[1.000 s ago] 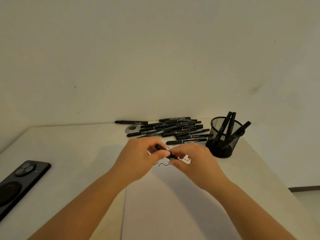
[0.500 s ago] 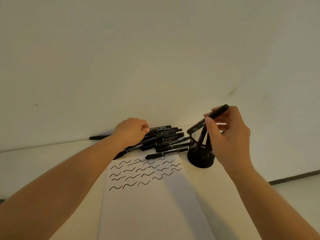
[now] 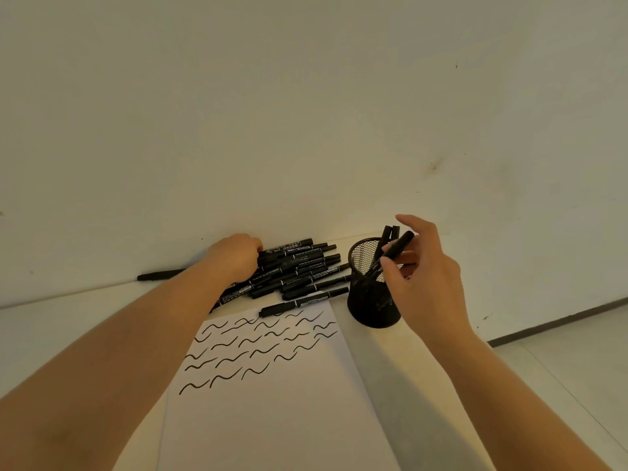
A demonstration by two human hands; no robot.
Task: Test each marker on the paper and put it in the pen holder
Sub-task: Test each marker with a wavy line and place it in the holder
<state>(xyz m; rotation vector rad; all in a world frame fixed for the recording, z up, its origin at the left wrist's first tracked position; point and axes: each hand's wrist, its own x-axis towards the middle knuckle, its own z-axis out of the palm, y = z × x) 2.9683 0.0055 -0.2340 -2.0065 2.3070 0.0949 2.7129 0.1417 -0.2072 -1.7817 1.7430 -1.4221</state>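
Marker (image 3: 394,253) lower now, between fingers (image 3: 387,266)

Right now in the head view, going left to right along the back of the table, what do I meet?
Lone marker → left hand on the marker pile → mesh pen holder → right hand lowering a marker into it.
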